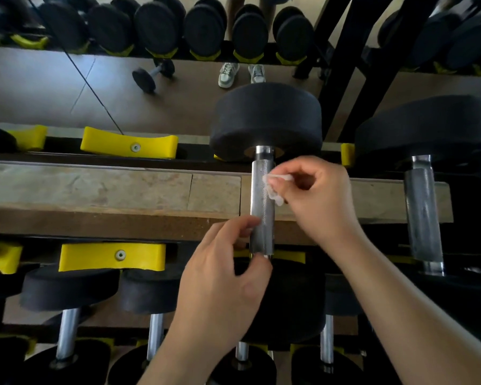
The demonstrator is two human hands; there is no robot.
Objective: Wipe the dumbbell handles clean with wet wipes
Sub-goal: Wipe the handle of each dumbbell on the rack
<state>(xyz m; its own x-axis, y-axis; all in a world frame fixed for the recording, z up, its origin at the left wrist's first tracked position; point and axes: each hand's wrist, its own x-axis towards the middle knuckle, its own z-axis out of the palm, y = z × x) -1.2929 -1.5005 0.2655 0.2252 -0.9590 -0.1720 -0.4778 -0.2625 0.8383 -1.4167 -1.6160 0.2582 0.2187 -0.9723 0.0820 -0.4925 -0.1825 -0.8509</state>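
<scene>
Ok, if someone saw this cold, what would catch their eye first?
The two hands at centre: the right hand pinches a small white wipe against the knurled steel handle, while the left hand holds the handle's lower end. Next comes the big black dumbbell head just above them, then the bright yellow cradles on the rack to the left.

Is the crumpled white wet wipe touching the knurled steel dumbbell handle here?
Touching. The head view shows the crumpled white wet wipe, pinched in the right hand, pressed against the knurled steel dumbbell handle.
</scene>
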